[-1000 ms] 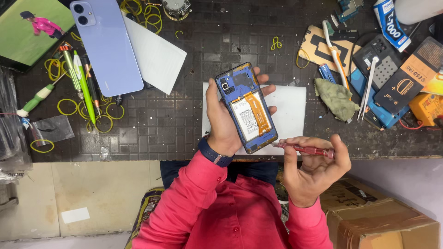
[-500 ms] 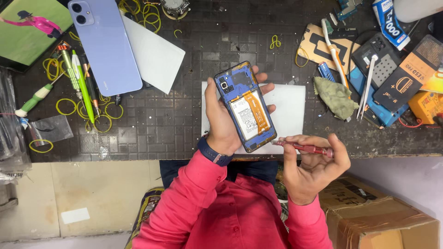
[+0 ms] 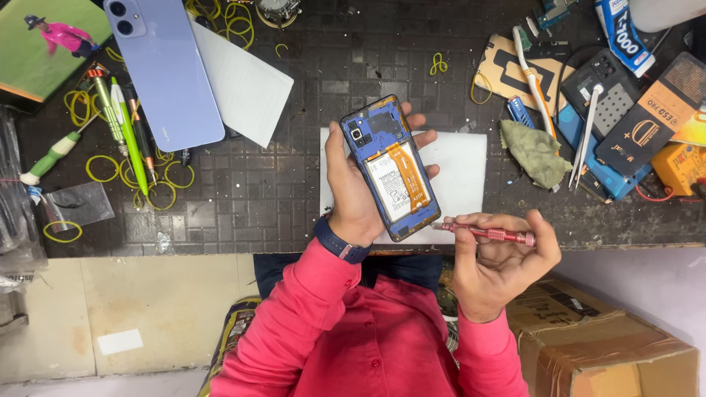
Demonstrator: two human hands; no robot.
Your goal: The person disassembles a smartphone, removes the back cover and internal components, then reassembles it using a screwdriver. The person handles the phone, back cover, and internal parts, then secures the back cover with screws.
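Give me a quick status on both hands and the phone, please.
Left hand grips opened blue phone, back cover off. Right hand holds red screwdriver, tip at phone's lower edge. Nothing in between.

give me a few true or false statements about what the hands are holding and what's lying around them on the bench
1. The left hand holds an opened phone with its battery showing. True.
2. The right hand is empty. False: it holds a red screwdriver, with the tip toward the phone's lower end.
3. The lilac phone lies back up at the bench's far left. True.
4. The green cloth is draped over the opened phone. False: it lies on the bench to the right of the white sheet.
5. The left wrist is bare. False: it wears a dark blue band.
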